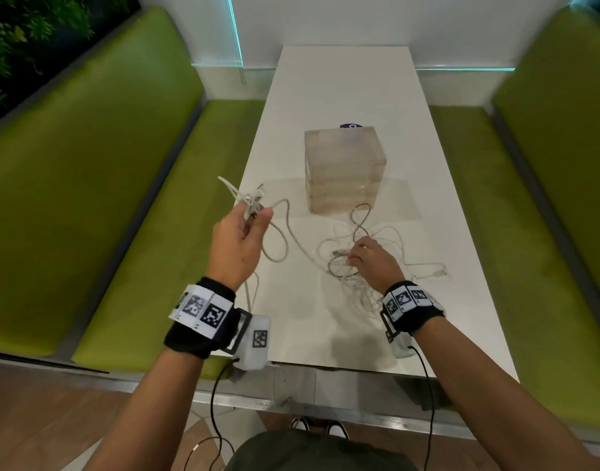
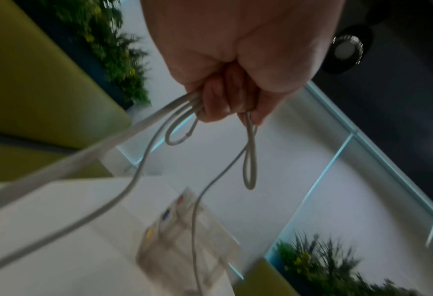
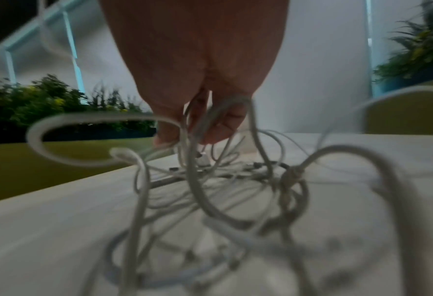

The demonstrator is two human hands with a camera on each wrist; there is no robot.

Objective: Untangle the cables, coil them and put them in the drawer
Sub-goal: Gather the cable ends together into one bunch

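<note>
My left hand [image 1: 247, 219] is raised over the table's left edge and grips a folded bunch of white cable [image 1: 246, 197]; the left wrist view shows the fingers [image 2: 217, 104] curled round several loops [image 2: 250, 160]. A strand [image 1: 281, 239] runs from it down to the tangled cable pile [image 1: 366, 253] on the white table [image 1: 444, 300]. My right hand [image 1: 363, 258] reaches down into that pile, fingers [image 3: 220, 130] curled among the strands [image 3: 205, 180]. The translucent drawer unit [image 1: 344, 171] stands behind the pile, its drawers closed.
Green benches [image 1: 105, 198] flank the narrow table on both sides. A cable end with a connector [image 1: 438, 272] lies to the right of the pile. A dark blue round item [image 1: 350, 126] peeks out behind the drawer unit.
</note>
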